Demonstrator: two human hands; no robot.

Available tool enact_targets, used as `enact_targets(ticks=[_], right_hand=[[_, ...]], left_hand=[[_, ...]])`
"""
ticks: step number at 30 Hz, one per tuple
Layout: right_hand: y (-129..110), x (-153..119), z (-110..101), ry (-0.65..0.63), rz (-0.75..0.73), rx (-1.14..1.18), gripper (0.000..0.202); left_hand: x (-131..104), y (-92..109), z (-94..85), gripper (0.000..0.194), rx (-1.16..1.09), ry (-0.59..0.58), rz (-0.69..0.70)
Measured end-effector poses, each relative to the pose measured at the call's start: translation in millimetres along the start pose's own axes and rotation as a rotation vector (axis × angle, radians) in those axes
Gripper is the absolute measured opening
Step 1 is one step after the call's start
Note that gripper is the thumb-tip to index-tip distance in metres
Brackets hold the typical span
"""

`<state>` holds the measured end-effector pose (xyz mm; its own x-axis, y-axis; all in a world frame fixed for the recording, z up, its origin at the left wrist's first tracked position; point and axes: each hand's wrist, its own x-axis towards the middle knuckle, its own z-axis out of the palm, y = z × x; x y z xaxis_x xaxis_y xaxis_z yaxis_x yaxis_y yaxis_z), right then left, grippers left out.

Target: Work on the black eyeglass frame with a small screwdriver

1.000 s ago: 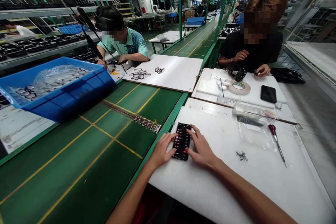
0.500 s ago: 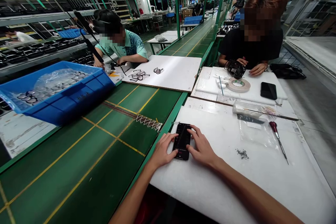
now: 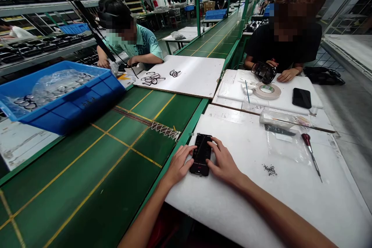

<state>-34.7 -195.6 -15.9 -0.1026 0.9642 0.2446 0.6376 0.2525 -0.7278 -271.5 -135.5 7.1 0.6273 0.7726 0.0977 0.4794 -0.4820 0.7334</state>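
Observation:
A black phone lies face up on the white work surface, its dark screen lit with small text. My left hand rests at the phone's left edge, fingers apart and bent, with fingertips touching its side. At the right edge is my right hand, its thumb and index finger spread over the side of the screen. The phone stays flat on the surface between both hands. To the right lie a small pile of black screws, a clear plastic bag and a screwdriver with a red handle.
A green conveyor belt runs along the left, with a blue bin beyond it. Two people sit ahead, one at each side. Near the right person are a tape roll, a second phone and a black device.
The view has shifted slightly. My left thumb has moved a little up along the phone's edge. The right person's black device has turned slightly.

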Motion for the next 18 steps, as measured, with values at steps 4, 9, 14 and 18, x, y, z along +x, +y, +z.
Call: enact_targets(ticks=[4,9,14,18], right_hand=[[-0.7,-0.6,-1.0,0.001,0.0,0.008,0.063],[-1.0,-0.3,-1.0,0.001,-0.016,0.028,0.072],[1.9,0.5,1.3,0.046,0.016,0.041,0.06],[3.5,-0.4,1.1,0.023,-0.008,0.007,0.067]], left_hand=[[-0.4,-0.6,0.3,0.041,-0.017,-0.001,-0.01],[-0.4,0.3,-0.6,0.04,-0.015,-0.003,-0.009],[0.6,-0.5,0.3,0.041,-0.005,0.012,0.003],[2.0,-1.3,3.0,0.04,-0.011,0.035,0.008]])
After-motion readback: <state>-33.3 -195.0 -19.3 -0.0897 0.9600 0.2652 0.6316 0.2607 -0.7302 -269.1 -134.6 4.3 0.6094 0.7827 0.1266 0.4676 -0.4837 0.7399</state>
